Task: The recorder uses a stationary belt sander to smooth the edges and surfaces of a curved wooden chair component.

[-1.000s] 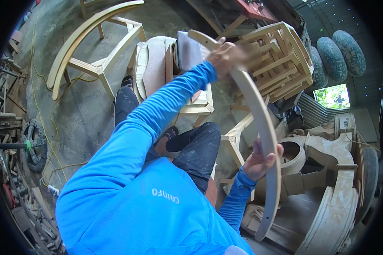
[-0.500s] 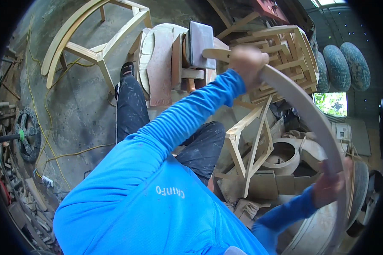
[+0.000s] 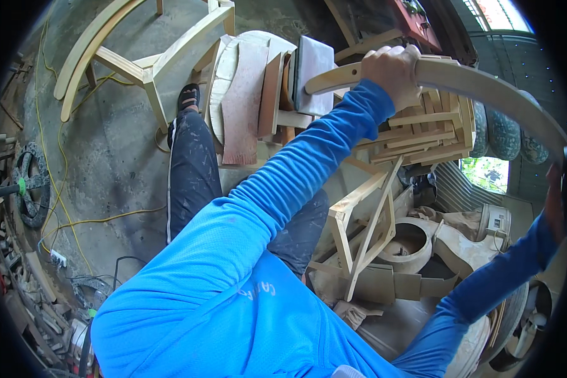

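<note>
My left hand is closed around a long curved wooden slat, near its left end. The slat arcs from the top centre to the right rim of the view. My right hand is at the far right rim with its arm stretched out, holding the slat's other end; the dark picture edge cuts off most of that hand. Both arms wear blue long sleeves. The slat hangs above a stack of pale wooden frames.
A pile of wood slabs and boards lies ahead of my knees. A large curved wooden frame stands at the upper left. A yellow cable runs over the concrete floor. Rounded wooden pieces and a slanted frame crowd the right.
The curved slat has swung from nearly upright in front of me to raised and lying across the top right. My right hand has moved out to the right rim.
</note>
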Action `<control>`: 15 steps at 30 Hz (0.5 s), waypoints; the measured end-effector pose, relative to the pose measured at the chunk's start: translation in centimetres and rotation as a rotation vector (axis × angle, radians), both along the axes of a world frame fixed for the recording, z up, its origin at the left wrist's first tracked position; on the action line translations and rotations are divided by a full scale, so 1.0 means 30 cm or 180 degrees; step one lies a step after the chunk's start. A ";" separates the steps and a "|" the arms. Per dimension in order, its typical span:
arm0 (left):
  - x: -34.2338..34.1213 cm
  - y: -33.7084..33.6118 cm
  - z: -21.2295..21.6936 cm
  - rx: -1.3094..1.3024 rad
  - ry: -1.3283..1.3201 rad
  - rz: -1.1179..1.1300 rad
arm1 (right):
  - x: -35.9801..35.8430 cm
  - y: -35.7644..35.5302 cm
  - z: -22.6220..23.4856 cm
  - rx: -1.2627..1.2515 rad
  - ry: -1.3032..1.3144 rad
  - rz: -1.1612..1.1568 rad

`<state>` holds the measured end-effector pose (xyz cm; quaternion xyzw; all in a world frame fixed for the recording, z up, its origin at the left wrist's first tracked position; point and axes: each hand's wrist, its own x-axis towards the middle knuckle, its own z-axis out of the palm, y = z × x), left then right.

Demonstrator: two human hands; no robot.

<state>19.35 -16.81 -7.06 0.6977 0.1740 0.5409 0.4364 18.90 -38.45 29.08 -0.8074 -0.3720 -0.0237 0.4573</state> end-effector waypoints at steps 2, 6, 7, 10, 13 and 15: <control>0.016 0.021 -0.030 0.0233 -0.0189 0.0105 | -0.033 -0.207 -0.064 0.0117 -0.0192 0.0039; 0.035 0.054 -0.139 0.0878 -0.0841 -0.0016 | -0.281 -0.343 -0.536 0.0963 -0.0656 -0.0463; 0.034 0.078 -0.179 0.1178 -0.0993 -0.0132 | -0.341 -0.326 -0.719 0.0919 -0.1158 -0.1019; 0.077 0.092 -0.277 0.1494 -0.1265 -0.0523 | -0.490 -0.361 -1.078 0.1040 -0.1087 -0.1170; 0.077 0.142 -0.408 0.1802 -0.0917 -0.0780 | -0.607 -0.266 -1.363 0.1252 0.0142 -0.1115; 0.033 0.176 -0.420 0.1773 -0.0686 -0.1039 | -0.662 -0.214 -1.436 0.1776 0.0558 -0.1344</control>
